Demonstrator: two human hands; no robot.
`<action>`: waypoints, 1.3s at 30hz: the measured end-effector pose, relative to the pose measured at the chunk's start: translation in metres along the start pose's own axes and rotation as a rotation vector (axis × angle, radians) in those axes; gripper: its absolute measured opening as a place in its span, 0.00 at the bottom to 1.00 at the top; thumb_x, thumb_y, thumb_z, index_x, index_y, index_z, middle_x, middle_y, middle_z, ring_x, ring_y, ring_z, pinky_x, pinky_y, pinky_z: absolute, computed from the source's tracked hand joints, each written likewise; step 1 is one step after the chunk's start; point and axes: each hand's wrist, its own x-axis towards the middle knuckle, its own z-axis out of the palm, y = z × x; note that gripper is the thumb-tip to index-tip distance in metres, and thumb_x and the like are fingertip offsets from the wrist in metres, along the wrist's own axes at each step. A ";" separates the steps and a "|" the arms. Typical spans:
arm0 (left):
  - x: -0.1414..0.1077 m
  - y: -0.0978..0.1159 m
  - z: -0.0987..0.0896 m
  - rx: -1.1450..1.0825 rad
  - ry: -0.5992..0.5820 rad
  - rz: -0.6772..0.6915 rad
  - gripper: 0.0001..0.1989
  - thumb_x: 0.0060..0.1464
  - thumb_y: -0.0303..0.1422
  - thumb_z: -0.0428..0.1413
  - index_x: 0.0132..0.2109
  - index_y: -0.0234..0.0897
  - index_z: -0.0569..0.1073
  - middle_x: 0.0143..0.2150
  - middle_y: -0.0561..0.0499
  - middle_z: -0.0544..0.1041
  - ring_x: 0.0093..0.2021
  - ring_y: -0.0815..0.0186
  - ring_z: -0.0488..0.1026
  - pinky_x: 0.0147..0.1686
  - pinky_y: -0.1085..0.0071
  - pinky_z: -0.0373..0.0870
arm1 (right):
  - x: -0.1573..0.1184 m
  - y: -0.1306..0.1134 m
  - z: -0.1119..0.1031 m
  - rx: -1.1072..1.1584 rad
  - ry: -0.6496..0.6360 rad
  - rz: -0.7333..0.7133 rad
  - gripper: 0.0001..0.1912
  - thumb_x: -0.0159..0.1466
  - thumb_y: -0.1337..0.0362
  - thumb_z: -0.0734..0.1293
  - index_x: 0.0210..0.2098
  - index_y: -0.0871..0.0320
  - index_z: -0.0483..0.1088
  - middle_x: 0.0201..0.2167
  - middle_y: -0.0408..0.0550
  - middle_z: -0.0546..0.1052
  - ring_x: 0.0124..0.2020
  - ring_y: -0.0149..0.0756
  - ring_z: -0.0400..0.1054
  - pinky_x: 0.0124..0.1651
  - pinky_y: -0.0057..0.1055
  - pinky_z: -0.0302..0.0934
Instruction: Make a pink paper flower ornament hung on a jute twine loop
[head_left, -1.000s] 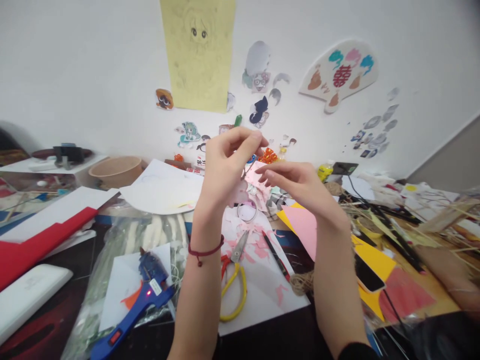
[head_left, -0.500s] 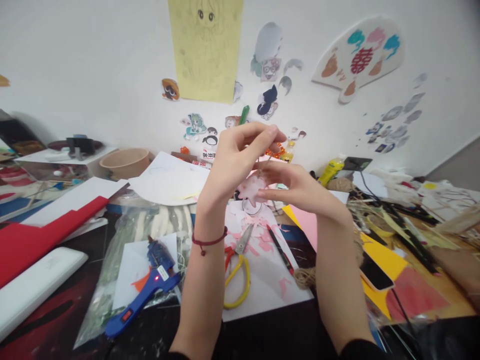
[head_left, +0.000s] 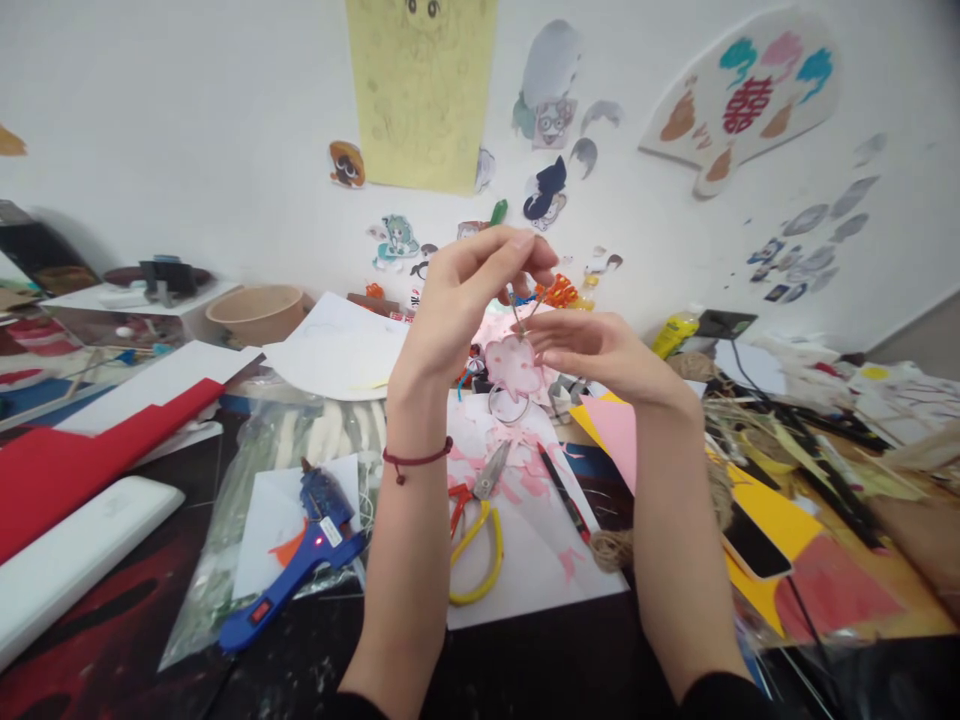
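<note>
My left hand (head_left: 480, 285) is raised at the centre, its fingers pinched on a thin string (head_left: 516, 310). From the string hangs a pink flower-shaped piece (head_left: 514, 366). Just right of the piece, my right hand (head_left: 600, 350) has its fingers apart, with the fingertips close to the flower's edge and the string; whether they touch is hard to tell. Below, yellow-and-red-handled scissors (head_left: 487, 520) lie on a white sheet (head_left: 532, 590) with pink paper scraps (head_left: 568, 562). A dark red pen (head_left: 562, 490) rests on the sheet's right part.
A blue glue gun (head_left: 292, 570) with a lit red light lies left of my forearm. Further left are a white box (head_left: 90, 550) and red board (head_left: 112, 460). At right are twine (head_left: 611, 550), a phone (head_left: 757, 540) and yellow paper (head_left: 780, 500). A bowl (head_left: 259, 312) stands behind.
My right hand's fingers have moved off the front of the pink flower piece, which now shows more fully. The view has shifted slightly.
</note>
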 end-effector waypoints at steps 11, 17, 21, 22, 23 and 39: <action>-0.002 0.008 0.002 0.034 0.000 -0.030 0.14 0.67 0.35 0.53 0.35 0.37 0.78 0.34 0.50 0.79 0.33 0.69 0.73 0.35 0.72 0.68 | 0.003 -0.017 0.028 -0.102 0.284 -0.191 0.05 0.57 0.63 0.78 0.33 0.55 0.81 0.31 0.43 0.82 0.33 0.31 0.74 0.40 0.30 0.71; -0.003 0.010 0.001 0.014 -0.001 -0.007 0.13 0.66 0.37 0.55 0.35 0.37 0.78 0.35 0.47 0.79 0.33 0.66 0.72 0.35 0.68 0.67 | 0.003 -0.015 0.027 -0.057 0.300 -0.219 0.04 0.57 0.63 0.78 0.31 0.55 0.82 0.28 0.43 0.81 0.30 0.30 0.73 0.35 0.29 0.69; -0.004 0.013 0.001 -0.031 0.002 0.014 0.13 0.66 0.36 0.53 0.34 0.39 0.78 0.33 0.49 0.77 0.32 0.66 0.70 0.34 0.67 0.66 | 0.005 -0.014 0.027 -0.025 0.329 -0.222 0.06 0.56 0.60 0.79 0.29 0.55 0.81 0.26 0.42 0.80 0.27 0.29 0.71 0.32 0.29 0.68; -0.005 0.014 0.001 -0.042 0.004 0.013 0.13 0.67 0.36 0.53 0.34 0.40 0.78 0.33 0.50 0.76 0.33 0.66 0.70 0.34 0.67 0.65 | 0.005 -0.014 0.027 -0.023 0.338 -0.215 0.07 0.56 0.59 0.79 0.29 0.55 0.81 0.25 0.42 0.80 0.27 0.30 0.71 0.31 0.30 0.68; -0.005 0.015 0.001 -0.053 0.004 0.009 0.13 0.67 0.36 0.53 0.34 0.40 0.78 0.33 0.50 0.76 0.33 0.66 0.70 0.34 0.67 0.65 | 0.005 -0.015 0.027 -0.024 0.349 -0.205 0.08 0.56 0.58 0.78 0.29 0.55 0.81 0.25 0.42 0.79 0.26 0.30 0.71 0.31 0.31 0.68; -0.005 0.017 0.000 -0.159 0.030 0.025 0.12 0.65 0.36 0.57 0.34 0.36 0.78 0.32 0.49 0.74 0.30 0.69 0.66 0.31 0.69 0.61 | 0.007 -0.015 0.028 0.063 0.299 -0.146 0.12 0.65 0.54 0.72 0.35 0.56 0.80 0.32 0.46 0.80 0.33 0.31 0.74 0.37 0.28 0.69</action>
